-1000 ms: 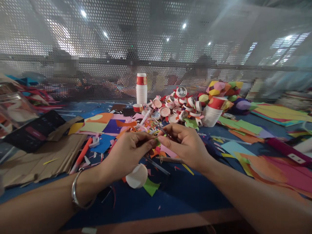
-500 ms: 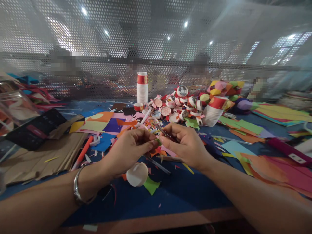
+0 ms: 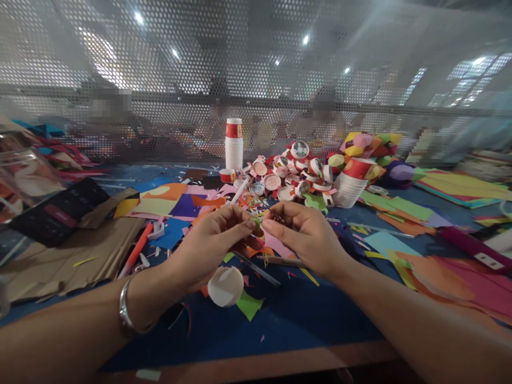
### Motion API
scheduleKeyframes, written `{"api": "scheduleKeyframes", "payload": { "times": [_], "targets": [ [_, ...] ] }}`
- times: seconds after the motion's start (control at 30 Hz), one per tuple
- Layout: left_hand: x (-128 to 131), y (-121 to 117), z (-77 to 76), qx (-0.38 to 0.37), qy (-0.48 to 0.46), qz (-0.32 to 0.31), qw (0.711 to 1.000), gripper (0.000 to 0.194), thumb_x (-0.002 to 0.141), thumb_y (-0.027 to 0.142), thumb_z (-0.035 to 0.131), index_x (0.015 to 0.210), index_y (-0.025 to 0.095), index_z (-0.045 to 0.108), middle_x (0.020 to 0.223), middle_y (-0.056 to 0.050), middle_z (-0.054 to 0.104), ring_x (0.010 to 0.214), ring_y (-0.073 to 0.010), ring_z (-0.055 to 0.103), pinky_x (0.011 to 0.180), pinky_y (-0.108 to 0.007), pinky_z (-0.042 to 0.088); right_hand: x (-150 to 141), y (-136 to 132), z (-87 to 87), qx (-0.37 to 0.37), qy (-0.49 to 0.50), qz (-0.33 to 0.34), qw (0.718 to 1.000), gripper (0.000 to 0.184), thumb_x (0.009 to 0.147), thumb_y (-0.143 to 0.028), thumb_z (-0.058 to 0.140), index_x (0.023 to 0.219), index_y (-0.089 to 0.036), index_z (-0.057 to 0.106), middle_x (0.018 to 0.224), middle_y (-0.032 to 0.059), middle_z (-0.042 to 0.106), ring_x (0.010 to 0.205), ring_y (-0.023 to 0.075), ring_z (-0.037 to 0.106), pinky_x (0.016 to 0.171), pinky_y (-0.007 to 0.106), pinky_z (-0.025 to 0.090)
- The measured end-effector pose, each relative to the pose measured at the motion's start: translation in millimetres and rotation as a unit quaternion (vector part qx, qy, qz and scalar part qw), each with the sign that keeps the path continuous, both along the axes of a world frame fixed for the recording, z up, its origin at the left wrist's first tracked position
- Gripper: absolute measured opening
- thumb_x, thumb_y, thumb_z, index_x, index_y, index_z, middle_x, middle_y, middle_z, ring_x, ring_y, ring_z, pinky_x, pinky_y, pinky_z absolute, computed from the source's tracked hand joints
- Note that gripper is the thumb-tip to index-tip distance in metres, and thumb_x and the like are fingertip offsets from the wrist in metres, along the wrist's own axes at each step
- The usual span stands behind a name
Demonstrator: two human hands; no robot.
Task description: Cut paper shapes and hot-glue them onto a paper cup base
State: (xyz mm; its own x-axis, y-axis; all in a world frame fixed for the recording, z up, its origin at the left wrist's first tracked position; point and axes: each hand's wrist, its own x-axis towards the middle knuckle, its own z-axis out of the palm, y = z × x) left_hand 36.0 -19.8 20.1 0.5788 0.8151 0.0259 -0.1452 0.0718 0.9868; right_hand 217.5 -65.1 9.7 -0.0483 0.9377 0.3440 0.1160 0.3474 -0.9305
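In the head view, my left hand is closed, with thumb and fingers pinching a small piece of green paper. Close to its right, my right hand grips a slim dark metal tool that points up and to the left; its full shape is hidden by the fingers. The fingertips of the two hands are slightly apart. Below my left hand sits a round white paper piece, like a shallow cup bottom, beside a green paper scrap. A pencil-like stick lies under my right hand.
A stack of paper cups stands behind a heap of cut cup pieces. Another cup stack leans at right. Coloured sheets, flattened cardboard, a red marker and a dark tablet-like panel lie around.
My hands have moved slightly apart, and the green paper shows more clearly in my left fingers. A small green scrap now shows below my left hand. The other things stay put.
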Motion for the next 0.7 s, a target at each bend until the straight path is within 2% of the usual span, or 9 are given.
{"api": "scheduleKeyframes", "payload": {
  "times": [0.13, 0.27, 0.33, 0.4, 0.5, 0.7],
  "targets": [
    [-1, 5, 2.0, -0.054, -0.042, -0.008, 0.998, 0.006, 0.085, 0.016, 0.072, 0.087, 0.014, 0.067, 0.072, -0.001, 0.07, 0.065, -0.0085, 0.065, 0.062, -0.017, 0.049, 0, -4, 4.2, -0.083, 0.048, 0.025, 0.995, 0.024, 0.082, -0.043, 0.077, 0.085, -0.022, 0.066, 0.056, -0.0088, 0.041, 0.051, 0.009, 0.039, 0.059, 0.027, 0.054],
    [-2, 10, 4.9, -0.095, -0.08, -0.005, 0.992, 0.004, 0.085, 0.01, 0.07, 0.082, 0.012, 0.068, 0.072, -0.003, 0.07, 0.067, -0.0083, 0.066, 0.065, -0.015, 0.051, 1, -5, 3.8, -0.158, 0.095, 0.073, 0.98, 0.029, 0.08, -0.048, 0.078, 0.088, -0.024, 0.065, 0.053, -0.0116, 0.033, 0.045, 0.0067, 0.027, 0.056, 0.027, 0.056],
    [-3, 12, 5.9, -0.111, -0.095, -0.002, 0.989, 0.007, 0.086, 0.006, 0.067, 0.082, 0.011, 0.07, 0.074, -0.004, 0.07, 0.07, -0.0084, 0.066, 0.068, -0.015, 0.053, 3, -4, 2.2, -0.162, 0.104, 0.087, 0.977, 0.03, 0.083, -0.051, 0.076, 0.088, -0.023, 0.065, 0.053, -0.012, 0.031, 0.044, 0.0056, 0.021, 0.049, 0.022, 0.05],
    [-3, 14, 6.7, -0.125, -0.101, -0.005, 0.987, 0.012, 0.088, 0.004, 0.062, 0.084, 0.01, 0.071, 0.076, -0.004, 0.07, 0.07, -0.0079, 0.066, 0.068, -0.014, 0.054, 4, -3, 1.1, -0.154, 0.105, 0.095, 0.978, 0.032, 0.087, -0.054, 0.07, 0.088, -0.022, 0.065, 0.052, -0.0118, 0.03, 0.043, 0.0052, 0.018, 0.04, 0.016, 0.035],
    [-4, 15, 7.5, -0.138, -0.111, -0.011, 0.984, 0.018, 0.091, 0.001, 0.057, 0.085, 0.01, 0.071, 0.075, -0.003, 0.068, 0.067, -0.0069, 0.065, 0.066, -0.013, 0.054, 5, -2, 1.4, -0.143, 0.103, 0.105, 0.979, 0.034, 0.091, -0.053, 0.065, 0.087, -0.019, 0.066, 0.052, -0.0108, 0.03, 0.041, 0.0047, 0.017, 0.036, 0.019, 0.013],
    [-5, 18, 9.8, -0.161, -0.13, -0.004, 0.978, 0.025, 0.094, -0.001, 0.051, 0.084, 0.009, 0.071, 0.076, -0.003, 0.068, 0.067, -0.0065, 0.067, 0.068, -0.012, 0.058, 4, -4, 4.5, -0.16, 0.109, 0.127, 0.973, 0.034, 0.091, -0.052, 0.065, 0.085, -0.018, 0.065, 0.051, -0.0103, 0.033, 0.039, 0.0045, 0.018, 0.036, 0.022, 0.009]
  ]
}}
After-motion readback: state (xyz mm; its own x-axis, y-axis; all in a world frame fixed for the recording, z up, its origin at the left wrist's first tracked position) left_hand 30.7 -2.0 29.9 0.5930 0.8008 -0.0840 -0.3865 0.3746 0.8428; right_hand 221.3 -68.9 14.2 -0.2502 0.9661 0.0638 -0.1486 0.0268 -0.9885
